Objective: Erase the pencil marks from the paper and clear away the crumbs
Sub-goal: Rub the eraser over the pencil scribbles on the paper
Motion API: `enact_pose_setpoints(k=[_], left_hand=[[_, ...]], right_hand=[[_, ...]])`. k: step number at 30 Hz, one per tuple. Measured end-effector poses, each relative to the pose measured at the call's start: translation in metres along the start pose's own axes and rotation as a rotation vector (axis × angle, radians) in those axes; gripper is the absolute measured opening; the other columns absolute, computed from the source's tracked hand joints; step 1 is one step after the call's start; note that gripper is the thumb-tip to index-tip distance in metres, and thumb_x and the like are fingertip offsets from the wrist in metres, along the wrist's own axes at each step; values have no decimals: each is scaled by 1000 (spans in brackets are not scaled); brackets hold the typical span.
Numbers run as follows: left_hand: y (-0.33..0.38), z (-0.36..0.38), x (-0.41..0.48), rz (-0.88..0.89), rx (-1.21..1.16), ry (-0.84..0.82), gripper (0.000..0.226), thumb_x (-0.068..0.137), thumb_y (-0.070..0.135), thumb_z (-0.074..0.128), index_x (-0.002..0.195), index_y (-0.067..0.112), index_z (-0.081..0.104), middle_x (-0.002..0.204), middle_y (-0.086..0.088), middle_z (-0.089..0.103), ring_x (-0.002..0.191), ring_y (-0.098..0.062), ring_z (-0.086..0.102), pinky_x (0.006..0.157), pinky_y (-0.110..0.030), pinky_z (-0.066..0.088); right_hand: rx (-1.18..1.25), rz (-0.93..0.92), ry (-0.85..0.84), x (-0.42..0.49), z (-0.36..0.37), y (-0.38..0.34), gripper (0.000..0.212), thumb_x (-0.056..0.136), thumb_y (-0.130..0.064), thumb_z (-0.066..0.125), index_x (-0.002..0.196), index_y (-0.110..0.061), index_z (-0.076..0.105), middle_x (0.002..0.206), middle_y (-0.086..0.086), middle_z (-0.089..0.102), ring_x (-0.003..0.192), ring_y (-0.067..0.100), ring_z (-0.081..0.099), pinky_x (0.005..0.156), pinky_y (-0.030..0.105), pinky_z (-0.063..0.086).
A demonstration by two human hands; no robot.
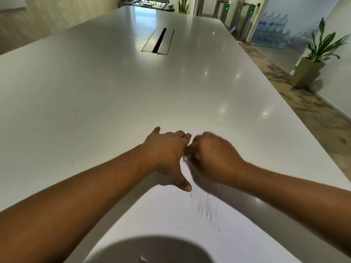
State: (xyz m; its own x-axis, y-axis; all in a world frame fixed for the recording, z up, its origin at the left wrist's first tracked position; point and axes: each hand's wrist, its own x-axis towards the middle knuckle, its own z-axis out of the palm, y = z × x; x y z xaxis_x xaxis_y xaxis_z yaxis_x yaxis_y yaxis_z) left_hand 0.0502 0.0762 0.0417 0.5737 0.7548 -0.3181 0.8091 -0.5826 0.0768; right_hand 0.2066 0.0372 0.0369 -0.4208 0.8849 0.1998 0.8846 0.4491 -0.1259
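A white sheet of paper (161, 215) lies on the white table (114, 101) in front of me. Thin grey pencil marks (209, 211) streak it below my right hand. A few dark crumbs (190, 195) dot the sheet near my left thumb. My left hand (167, 152) lies flat with its fingers spread, pressing down the sheet's far corner. My right hand (210, 158) is motion-blurred, with its fingers curled round a small pale eraser (185, 157) that is mostly hidden, just above the marks and touching the left hand's fingers.
A grey round blurred shape (152, 249) fills the bottom edge over the paper. A metal cable hatch (158, 41) sits in the table's far middle. The table's right edge runs diagonally, with carpeted floor and a potted plant (321, 54) beyond.
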Motion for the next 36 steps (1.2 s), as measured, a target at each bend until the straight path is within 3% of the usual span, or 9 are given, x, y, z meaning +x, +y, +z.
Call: enact_pose_setpoints(k=[3, 8, 12, 17, 23, 28, 33, 36], left_hand=[[0, 0, 0, 21, -1, -10, 115, 53, 82, 73, 147, 31, 33, 145, 11, 37, 132, -16, 44, 119, -56, 9], [-1, 3, 1, 7, 29, -31, 111, 53, 88, 66, 143, 27, 42, 148, 13, 31, 130, -13, 43, 120, -55, 7], [-3, 4, 1, 13, -12, -11, 106, 51, 86, 69, 136, 27, 47, 146, 15, 32, 128, -13, 43, 119, -54, 8], [1, 1, -1, -4, 33, -32, 111, 54, 86, 68, 141, 23, 44, 148, 13, 31, 130, -14, 41, 120, -55, 8], [0, -1, 0, -1, 81, -65, 117, 55, 88, 65, 148, 23, 36, 151, 10, 28, 133, -16, 39, 119, -58, 9], [4, -3, -2, -13, 62, -66, 117, 56, 86, 68, 149, 23, 36, 151, 12, 28, 135, -14, 37, 120, -57, 6], [2, -3, 0, 3, 68, -59, 113, 54, 87, 67, 143, 23, 41, 148, 11, 30, 130, -15, 41, 119, -58, 10], [2, -3, -1, -1, 62, -73, 114, 55, 86, 68, 146, 23, 37, 148, 11, 30, 130, -15, 40, 119, -57, 9]], right_hand=[[-23, -77, -48, -11, -2, -7, 25, 84, -33, 49, 83, -31, 73, 78, -8, 64, 70, 18, 50, 56, 28, 35], [-40, 130, 19, 7, 2, 23, 20, 90, -36, 56, 92, -32, 75, 85, -4, 65, 87, 22, 57, 66, 31, 47], [61, -26, -56, -21, -1, -8, 17, 85, -32, 57, 84, -33, 74, 79, -10, 63, 76, 18, 53, 59, 30, 43], [-19, 133, 49, 3, 1, 30, 16, 90, -36, 60, 91, -32, 76, 84, -4, 66, 84, 22, 59, 61, 27, 37], [43, -20, -87, -19, -3, 3, 20, 89, -38, 56, 91, -33, 75, 84, -8, 66, 81, 17, 55, 64, 30, 45], [-21, 209, 6, 5, -5, 41, 18, 90, -38, 59, 89, -30, 75, 86, -6, 67, 87, 20, 62, 62, 27, 41], [56, -36, -115, -28, -7, -1, 19, 89, -38, 57, 90, -32, 75, 83, -8, 66, 80, 16, 54, 63, 30, 45], [-45, 82, -48, -8, -10, 20, 19, 88, -39, 58, 90, -31, 75, 84, -5, 68, 83, 20, 59, 62, 29, 43]])
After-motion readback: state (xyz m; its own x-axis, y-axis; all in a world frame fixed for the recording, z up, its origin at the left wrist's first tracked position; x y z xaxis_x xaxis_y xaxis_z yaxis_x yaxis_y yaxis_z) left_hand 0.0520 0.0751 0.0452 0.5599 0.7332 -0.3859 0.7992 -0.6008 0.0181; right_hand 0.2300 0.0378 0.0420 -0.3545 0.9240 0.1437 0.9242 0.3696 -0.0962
